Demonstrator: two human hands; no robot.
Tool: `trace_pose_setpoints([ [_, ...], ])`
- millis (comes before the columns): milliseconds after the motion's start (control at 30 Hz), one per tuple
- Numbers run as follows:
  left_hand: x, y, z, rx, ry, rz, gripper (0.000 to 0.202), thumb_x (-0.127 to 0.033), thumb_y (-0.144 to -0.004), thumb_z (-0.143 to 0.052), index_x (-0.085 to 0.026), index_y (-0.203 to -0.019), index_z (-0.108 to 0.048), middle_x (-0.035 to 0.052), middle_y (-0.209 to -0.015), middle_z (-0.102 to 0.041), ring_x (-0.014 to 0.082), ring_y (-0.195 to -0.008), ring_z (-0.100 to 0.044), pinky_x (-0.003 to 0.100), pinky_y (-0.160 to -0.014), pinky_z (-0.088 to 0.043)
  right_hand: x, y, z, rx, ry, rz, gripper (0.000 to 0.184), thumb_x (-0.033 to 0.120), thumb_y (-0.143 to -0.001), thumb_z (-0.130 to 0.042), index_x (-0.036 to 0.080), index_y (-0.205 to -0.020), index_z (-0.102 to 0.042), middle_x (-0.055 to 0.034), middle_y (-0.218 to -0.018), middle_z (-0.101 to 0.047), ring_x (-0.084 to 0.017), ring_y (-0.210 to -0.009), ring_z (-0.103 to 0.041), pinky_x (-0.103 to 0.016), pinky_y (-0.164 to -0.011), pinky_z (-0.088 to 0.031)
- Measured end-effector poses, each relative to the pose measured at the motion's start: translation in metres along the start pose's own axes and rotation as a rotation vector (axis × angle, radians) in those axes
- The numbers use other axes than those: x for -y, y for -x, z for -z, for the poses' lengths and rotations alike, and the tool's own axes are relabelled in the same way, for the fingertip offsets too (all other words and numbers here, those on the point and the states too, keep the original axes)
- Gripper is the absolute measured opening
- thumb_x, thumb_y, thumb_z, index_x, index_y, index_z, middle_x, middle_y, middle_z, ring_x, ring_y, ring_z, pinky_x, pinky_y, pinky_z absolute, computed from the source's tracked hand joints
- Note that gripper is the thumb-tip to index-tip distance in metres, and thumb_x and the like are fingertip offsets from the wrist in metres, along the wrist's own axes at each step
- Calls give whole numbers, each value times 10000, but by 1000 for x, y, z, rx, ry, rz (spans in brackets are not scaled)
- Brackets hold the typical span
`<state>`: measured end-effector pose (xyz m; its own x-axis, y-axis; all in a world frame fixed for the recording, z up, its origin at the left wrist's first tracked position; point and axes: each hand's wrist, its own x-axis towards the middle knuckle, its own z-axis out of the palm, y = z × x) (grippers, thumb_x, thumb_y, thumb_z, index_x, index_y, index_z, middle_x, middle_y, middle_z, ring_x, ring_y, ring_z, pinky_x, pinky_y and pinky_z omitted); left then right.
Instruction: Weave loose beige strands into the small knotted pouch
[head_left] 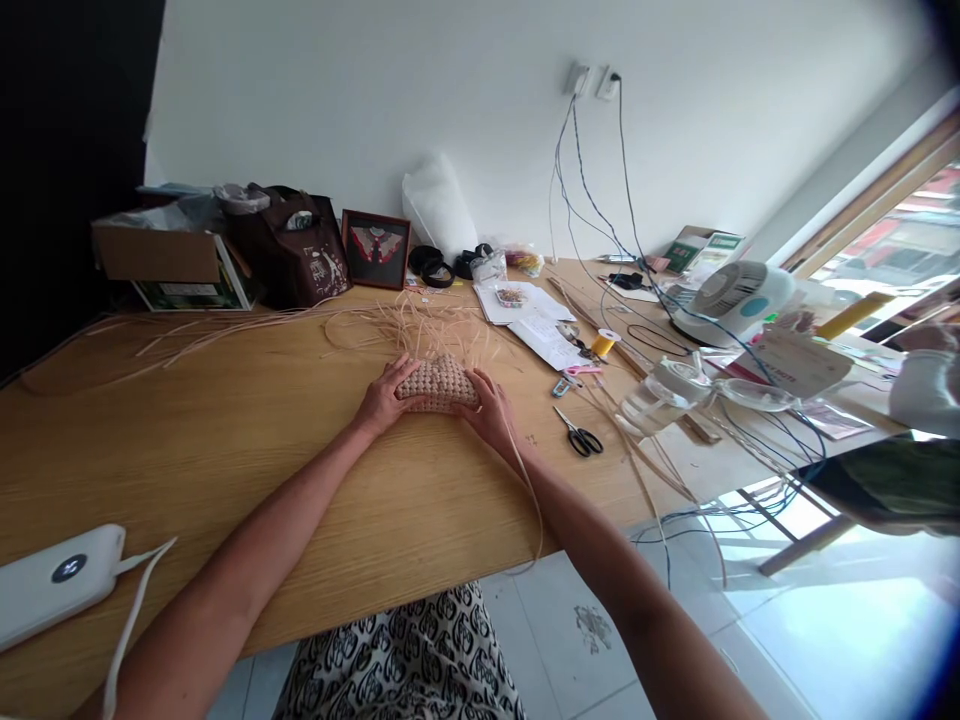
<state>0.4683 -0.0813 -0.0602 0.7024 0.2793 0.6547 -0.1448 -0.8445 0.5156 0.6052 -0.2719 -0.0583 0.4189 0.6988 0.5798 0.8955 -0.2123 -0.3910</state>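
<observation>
**Where's the work sitting?**

The woven cane piece (pixel 439 386) lies just above the center of the frame on the wooden table (pixel 195 475), with loose cane strands (pixel 424 325) fanning up from its top edge.

**And the hands?**

Both are spread, fingers apart, one over each end of it. The left hand (pixel 386 395) covers the end toward frame left, and the right hand (pixel 491 410) covers the other. Neither is pinching anything. A single long strand (pixel 534 500) runs down past the right wrist and over the table edge.

**What's closest to them?**

To the right, a pair of black-handled scissors (pixel 577 433) lies near the right hand. Beyond them are a yellow spool (pixel 604 343) and scattered papers (pixel 525 312).

**Anything crowding that side?**

Yes. A clear plastic jug (pixel 664 395) and a white fan (pixel 731 302) stand toward the right, with blue cables (pixel 600 190) trailing across from the wall sockets. A white sleeve (pixel 924 395) shows at the right edge.

**And the far end?**

At the upper left stand a cardboard box (pixel 161 255), a dark brown bag (pixel 289 250) and a framed picture (pixel 376 249). A white power bank (pixel 56 580) lies at the lower left.
</observation>
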Motion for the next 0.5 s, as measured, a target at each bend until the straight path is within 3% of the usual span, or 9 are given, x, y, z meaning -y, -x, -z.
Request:
trace_pose_setpoints([
  [167, 2, 0, 3, 36, -6, -28, 551, -487, -771, -558, -217, -1248, -506, 130, -1371, -449, 240, -1289, -388, 434, -1061, -325, -2, 6, -2, -25, -1, -6, 587, 379, -797, -591, 234, -1337, -410, -112, -1341, -437, -257, -1233, -411, -431, -1007, -360],
  [333, -5, 1, 11, 78, -153, -99, 739, -534, -717, -600, -198, -1339, -386, 142, -1429, -358, 291, -1344, -267, 495, -1075, -259, 8, 6, 11, -13, 140, 82, 735, 428, -751, -640, 186, -1376, -340, -146, -1394, -363, -293, -1333, -228, -494, -1054, -266],
  [500, -13, -1, 12, 158, -226, -137, 737, -544, -715, -597, -224, -1344, -385, 120, -1408, -396, 311, -1349, -242, 501, -1067, -252, 23, -12, 23, 115, 257, 206, 706, 522, -760, -601, 242, -1367, -374, -90, -1442, -309, -316, -1335, -200, -489, -1055, -243],
])
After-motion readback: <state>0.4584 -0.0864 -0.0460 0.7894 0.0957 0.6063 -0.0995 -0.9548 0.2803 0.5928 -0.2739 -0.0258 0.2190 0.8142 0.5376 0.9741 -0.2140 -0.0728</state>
